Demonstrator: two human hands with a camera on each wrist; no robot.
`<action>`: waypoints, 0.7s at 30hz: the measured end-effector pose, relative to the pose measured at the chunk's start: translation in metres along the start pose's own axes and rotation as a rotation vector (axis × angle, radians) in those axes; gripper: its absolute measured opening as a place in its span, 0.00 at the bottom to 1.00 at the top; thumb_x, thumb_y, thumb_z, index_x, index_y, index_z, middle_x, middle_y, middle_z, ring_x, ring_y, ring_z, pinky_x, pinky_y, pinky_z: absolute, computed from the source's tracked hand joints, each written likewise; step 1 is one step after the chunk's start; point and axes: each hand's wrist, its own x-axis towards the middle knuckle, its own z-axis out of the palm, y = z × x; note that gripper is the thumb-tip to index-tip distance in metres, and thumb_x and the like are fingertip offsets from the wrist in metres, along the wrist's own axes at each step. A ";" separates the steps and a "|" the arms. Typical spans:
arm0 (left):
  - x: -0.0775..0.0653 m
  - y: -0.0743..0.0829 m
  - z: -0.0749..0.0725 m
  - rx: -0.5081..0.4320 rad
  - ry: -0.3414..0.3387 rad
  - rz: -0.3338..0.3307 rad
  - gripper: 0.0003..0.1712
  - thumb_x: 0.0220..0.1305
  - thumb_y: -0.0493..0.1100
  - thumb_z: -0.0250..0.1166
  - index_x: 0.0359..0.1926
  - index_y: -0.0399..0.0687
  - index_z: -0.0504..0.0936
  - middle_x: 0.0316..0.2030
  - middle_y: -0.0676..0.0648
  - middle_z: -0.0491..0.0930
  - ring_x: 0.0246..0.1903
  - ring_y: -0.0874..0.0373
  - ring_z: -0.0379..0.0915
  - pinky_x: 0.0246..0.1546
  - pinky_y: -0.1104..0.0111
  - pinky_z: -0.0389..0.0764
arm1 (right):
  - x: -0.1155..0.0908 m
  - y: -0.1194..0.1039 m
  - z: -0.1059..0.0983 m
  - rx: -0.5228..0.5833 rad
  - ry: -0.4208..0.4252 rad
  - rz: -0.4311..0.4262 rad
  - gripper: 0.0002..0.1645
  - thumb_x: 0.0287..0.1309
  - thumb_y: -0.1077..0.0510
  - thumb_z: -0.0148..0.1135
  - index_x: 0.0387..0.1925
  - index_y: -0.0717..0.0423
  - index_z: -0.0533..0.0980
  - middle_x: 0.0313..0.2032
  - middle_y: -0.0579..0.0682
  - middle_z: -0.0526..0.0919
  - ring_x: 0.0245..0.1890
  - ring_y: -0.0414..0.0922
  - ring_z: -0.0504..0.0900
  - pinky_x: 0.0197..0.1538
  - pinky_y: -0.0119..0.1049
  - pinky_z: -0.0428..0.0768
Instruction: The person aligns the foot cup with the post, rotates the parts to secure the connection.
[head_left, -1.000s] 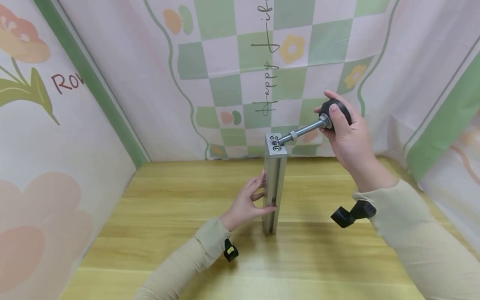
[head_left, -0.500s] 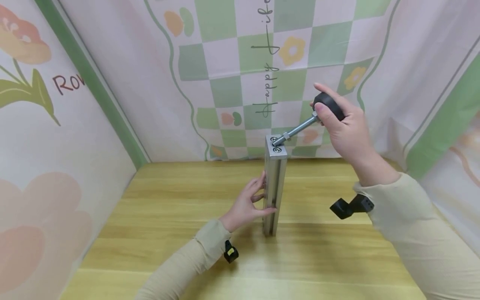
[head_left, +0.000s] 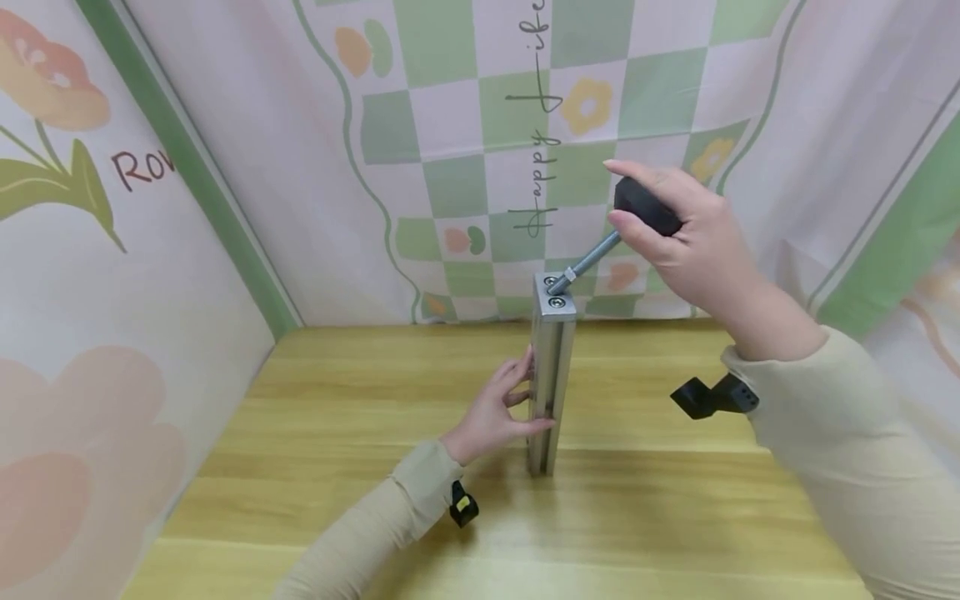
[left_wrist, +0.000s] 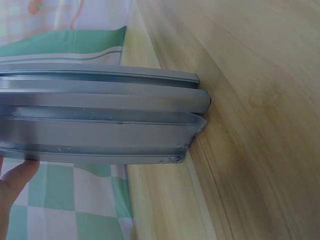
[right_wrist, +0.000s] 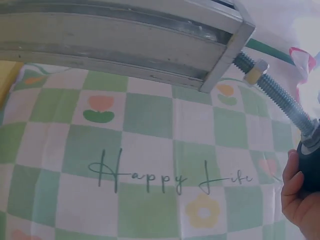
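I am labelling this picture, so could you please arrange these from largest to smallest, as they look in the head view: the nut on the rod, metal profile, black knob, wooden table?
1. Wooden table
2. Metal profile
3. Black knob, partly covered by the right hand
4. Nut

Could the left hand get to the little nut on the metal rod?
Probably yes, if the left hand lets go of the aluminium profile: the hex nut sits uncovered on the threaded rod, and the right hand grips the black knob farther up.
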 end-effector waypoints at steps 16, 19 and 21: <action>0.000 0.002 -0.001 -0.016 -0.013 -0.004 0.62 0.47 0.25 0.70 0.74 0.50 0.41 0.61 0.35 0.60 0.61 0.42 0.62 0.59 0.67 0.73 | 0.028 -0.016 -0.012 -0.190 -0.247 -0.223 0.27 0.62 0.53 0.60 0.63 0.50 0.70 0.49 0.59 0.77 0.36 0.50 0.73 0.33 0.37 0.71; 0.000 0.001 0.000 -0.010 -0.011 -0.007 0.62 0.46 0.25 0.70 0.74 0.51 0.41 0.61 0.35 0.60 0.61 0.42 0.62 0.58 0.68 0.73 | 0.035 -0.018 -0.012 -0.195 -0.309 -0.211 0.27 0.63 0.53 0.60 0.64 0.49 0.70 0.51 0.59 0.77 0.39 0.53 0.73 0.34 0.45 0.74; 0.001 0.000 0.000 -0.004 -0.009 -0.002 0.62 0.46 0.25 0.71 0.74 0.53 0.41 0.61 0.35 0.60 0.61 0.42 0.62 0.58 0.68 0.73 | 0.038 -0.018 -0.012 -0.192 -0.334 -0.199 0.28 0.62 0.54 0.60 0.64 0.48 0.69 0.52 0.58 0.76 0.40 0.54 0.73 0.35 0.48 0.74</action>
